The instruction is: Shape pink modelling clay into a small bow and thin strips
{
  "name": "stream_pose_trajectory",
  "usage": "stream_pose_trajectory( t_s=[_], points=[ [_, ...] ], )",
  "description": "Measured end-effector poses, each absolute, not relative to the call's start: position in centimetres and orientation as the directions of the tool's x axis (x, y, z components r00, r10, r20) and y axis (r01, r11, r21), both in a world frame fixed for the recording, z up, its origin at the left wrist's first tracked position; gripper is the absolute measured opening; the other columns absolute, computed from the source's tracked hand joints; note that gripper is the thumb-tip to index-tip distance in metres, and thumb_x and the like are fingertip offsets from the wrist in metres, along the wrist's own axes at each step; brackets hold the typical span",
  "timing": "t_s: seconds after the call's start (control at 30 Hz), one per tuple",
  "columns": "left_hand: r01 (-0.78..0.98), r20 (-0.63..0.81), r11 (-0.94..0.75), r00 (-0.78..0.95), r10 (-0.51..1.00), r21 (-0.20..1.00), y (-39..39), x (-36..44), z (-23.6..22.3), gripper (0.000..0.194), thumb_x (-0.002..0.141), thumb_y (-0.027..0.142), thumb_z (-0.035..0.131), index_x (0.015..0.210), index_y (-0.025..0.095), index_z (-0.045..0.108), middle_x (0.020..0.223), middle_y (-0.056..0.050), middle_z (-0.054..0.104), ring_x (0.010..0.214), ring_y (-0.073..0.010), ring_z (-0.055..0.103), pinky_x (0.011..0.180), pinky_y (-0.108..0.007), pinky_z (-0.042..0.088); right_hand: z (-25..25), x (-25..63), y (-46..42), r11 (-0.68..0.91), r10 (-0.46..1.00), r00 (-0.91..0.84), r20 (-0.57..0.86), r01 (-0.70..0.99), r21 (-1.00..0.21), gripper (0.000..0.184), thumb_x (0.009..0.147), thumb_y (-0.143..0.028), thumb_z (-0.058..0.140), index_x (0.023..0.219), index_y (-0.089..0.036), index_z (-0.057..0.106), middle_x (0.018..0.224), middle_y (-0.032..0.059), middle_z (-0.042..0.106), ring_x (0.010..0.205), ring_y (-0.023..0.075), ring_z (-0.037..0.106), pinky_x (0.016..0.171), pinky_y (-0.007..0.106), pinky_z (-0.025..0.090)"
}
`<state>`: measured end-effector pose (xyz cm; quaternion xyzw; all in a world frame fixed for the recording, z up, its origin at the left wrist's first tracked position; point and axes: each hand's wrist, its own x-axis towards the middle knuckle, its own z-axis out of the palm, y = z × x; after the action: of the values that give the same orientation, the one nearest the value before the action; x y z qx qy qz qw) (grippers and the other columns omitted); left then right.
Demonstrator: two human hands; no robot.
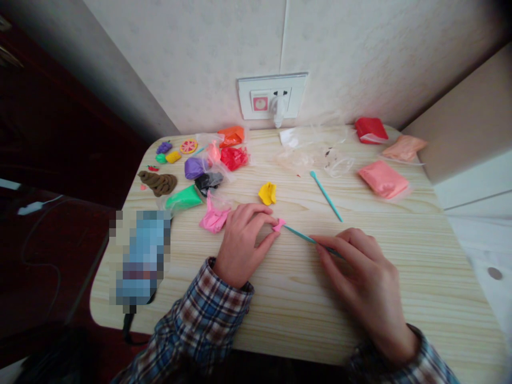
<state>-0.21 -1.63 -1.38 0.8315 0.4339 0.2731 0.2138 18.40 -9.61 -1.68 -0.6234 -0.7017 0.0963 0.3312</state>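
My left hand [244, 240] pinches a small pink clay piece [279, 224] between thumb and fingers, just above the wooden table [280, 298]. My right hand [360, 277] grips a teal modelling tool [306, 237], whose tip touches the pink piece. A yellow clay lump [268, 193] lies just behind the pink piece. A second teal tool [326, 196] lies loose on the table further back.
Bagged clay in several colours sits at the back left: pink [214, 217], green [184, 198], purple [194, 167], red [234, 158], orange [231, 136]. A brown clay shape [159, 182] is at the left. Pink [383, 178] and red [370, 129] packs lie at the right. A wall socket [272, 96] is behind.
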Motion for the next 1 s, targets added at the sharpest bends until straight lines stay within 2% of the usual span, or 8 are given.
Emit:
stream_pose_trajectory(
  t_s=[0.1, 0.23, 0.4, 0.53, 0.7, 0.83, 1.0],
  points=[
    [0.604, 0.27, -0.533, 0.475, 0.838, 0.593, -1.61, -0.23, -1.38, 0.007, 0.082, 0.018, 0.064, 0.09, 0.018, 0.063, 0.102, -0.006, 0.063, 0.101, -0.0221, 0.055, 0.09, -0.041, 0.043, -1.69, 18.38, -9.6, 0.184, 0.934, 0.027, 0.356, 0.818, -0.545, 0.014, 0.087, -0.019, 0.053, 0.096, -0.021, 0.063, 0.076, 0.0014, 0.055, 0.073, 0.0149, 0.052, 0.064, 0.03, 0.042],
    [0.607, 0.27, -0.533, 0.475, 0.838, 0.589, -1.62, -0.25, -1.36, 0.007, 0.083, 0.019, 0.063, 0.09, 0.019, 0.063, 0.102, -0.005, 0.063, 0.101, -0.0221, 0.055, 0.09, -0.04, 0.043, -1.72, 18.35, -9.64, 0.224, 0.936, -0.024, 0.352, 0.812, -0.54, 0.014, 0.087, -0.018, 0.053, 0.096, -0.021, 0.063, 0.076, 0.0011, 0.055, 0.073, 0.0146, 0.051, 0.064, 0.03, 0.042],
    [0.604, 0.273, -0.534, 0.473, 0.837, 0.591, -1.64, -0.23, -1.35, 0.007, 0.083, 0.019, 0.063, 0.09, 0.019, 0.063, 0.102, -0.005, 0.063, 0.101, -0.0219, 0.055, 0.09, -0.04, 0.043, -1.84, 18.38, -9.56, 0.162, 0.933, 0.061, 0.355, 0.808, -0.566, 0.014, 0.086, -0.018, 0.054, 0.097, -0.02, 0.064, 0.076, 0.0013, 0.056, 0.072, 0.0151, 0.051, 0.064, 0.03, 0.041],
    [0.602, 0.272, -0.536, 0.477, 0.836, 0.591, -1.62, -0.25, -1.41, 0.007, 0.083, 0.019, 0.063, 0.09, 0.018, 0.063, 0.102, -0.005, 0.063, 0.101, -0.022, 0.055, 0.09, -0.04, 0.043, -1.83, 18.42, -9.61, 0.212, 0.94, -0.011, 0.34, 0.801, -0.56, 0.015, 0.087, -0.018, 0.053, 0.097, -0.021, 0.064, 0.075, 0.001, 0.055, 0.072, 0.0147, 0.052, 0.064, 0.03, 0.041],
    [0.602, 0.278, -0.539, 0.475, 0.835, 0.589, -1.62, -0.26, -1.41, 0.007, 0.082, 0.018, 0.064, 0.09, 0.018, 0.063, 0.102, -0.005, 0.063, 0.101, -0.0218, 0.055, 0.09, -0.039, 0.043, -1.97, 18.46, -9.69, 0.119, 0.93, 0.111, 0.349, 0.811, -0.573, 0.014, 0.087, -0.021, 0.054, 0.096, -0.019, 0.064, 0.076, 0.0011, 0.056, 0.072, 0.0144, 0.052, 0.065, 0.03, 0.041],
    [0.604, 0.279, -0.538, 0.472, 0.836, 0.588, -1.63, -0.24, -1.39, 0.007, 0.083, 0.019, 0.063, 0.09, 0.017, 0.064, 0.102, -0.006, 0.063, 0.101, -0.0221, 0.055, 0.09, -0.039, 0.042, -2.0, 18.43, -9.62, 0.196, 0.939, 0.008, 0.343, 0.808, -0.556, 0.014, 0.087, -0.019, 0.053, 0.096, -0.02, 0.064, 0.076, 0.0006, 0.055, 0.073, 0.0141, 0.051, 0.065, 0.03, 0.04],
    [0.609, 0.279, -0.536, 0.47, 0.837, 0.585, -1.65, -0.24, -1.45, 0.007, 0.083, 0.019, 0.063, 0.089, 0.018, 0.064, 0.102, -0.005, 0.063, 0.101, -0.022, 0.055, 0.09, -0.04, 0.043, -1.78, 18.41, -9.68, 0.171, 0.938, 0.043, 0.344, 0.806, -0.567, 0.014, 0.087, -0.019, 0.054, 0.096, -0.019, 0.064, 0.077, 0.0008, 0.055, 0.073, 0.0139, 0.051, 0.065, 0.029, 0.041]
  ],
)
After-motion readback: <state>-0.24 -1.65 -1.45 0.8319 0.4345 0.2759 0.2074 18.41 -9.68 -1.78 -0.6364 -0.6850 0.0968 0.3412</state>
